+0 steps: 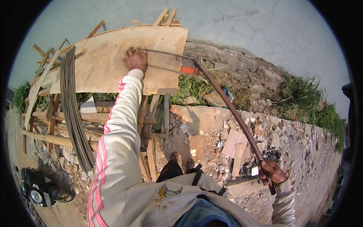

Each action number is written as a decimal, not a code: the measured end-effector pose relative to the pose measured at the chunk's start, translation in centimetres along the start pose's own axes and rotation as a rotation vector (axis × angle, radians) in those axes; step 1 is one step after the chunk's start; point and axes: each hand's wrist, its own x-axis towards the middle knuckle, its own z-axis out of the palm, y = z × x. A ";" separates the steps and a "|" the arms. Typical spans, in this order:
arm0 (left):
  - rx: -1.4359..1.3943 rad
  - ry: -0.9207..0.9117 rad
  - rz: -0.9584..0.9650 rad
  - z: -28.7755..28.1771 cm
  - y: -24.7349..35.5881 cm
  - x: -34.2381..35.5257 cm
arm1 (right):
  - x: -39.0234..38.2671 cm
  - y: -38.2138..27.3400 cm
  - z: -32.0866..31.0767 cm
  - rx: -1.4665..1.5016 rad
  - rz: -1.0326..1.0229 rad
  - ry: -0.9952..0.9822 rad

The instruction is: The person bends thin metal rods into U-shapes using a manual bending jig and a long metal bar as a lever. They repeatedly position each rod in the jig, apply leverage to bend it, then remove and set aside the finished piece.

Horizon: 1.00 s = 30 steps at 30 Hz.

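On the plywood board (pixel 102 56), my left hand (pixel 135 59) is curled over the left part of a bent thin metal rod (pixel 166 52). Two roughly parallel lengths of the rod run right from the hand to an orange-red block (pixel 189 67) at the board's right edge. My right hand (pixel 273 173) is wrapped round the near end of a long brown metal bar (pixel 230 104). The far end of that bar meets the rod beside the block; its exact join is too small to make out. Left of my left hand, a bundle of thin metal rods (pixel 70 102) lies across the board and hangs over its near edge.
Wooden poles (pixel 62 139) form a rough stand beneath the board, with offcuts around it. Rubble (pixel 280 140), a flat wood piece (pixel 233 143) and grass (pixel 302 94) lie to the right. A cracked grey wall (pixel 264 34) rises behind. A motorbike (pixel 41 191) stands lower left.
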 end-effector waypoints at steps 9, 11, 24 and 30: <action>0.004 -0.297 0.277 -3.3 2.0 -6.4 | -0.3 2.4 6.1 0.296 0.023 -0.165; 0.001 -0.323 0.279 -3.1 2.1 -6.2 | -0.6 3.3 9.0 0.370 0.010 -0.189; 0.018 -0.428 0.288 -3.3 3.2 -7.2 | -0.4 5.3 21.2 0.608 -0.087 -0.179; 0.030 -0.470 0.347 -4.1 2.9 -7.5 | 1.6 5.7 29.4 0.721 -0.127 -0.117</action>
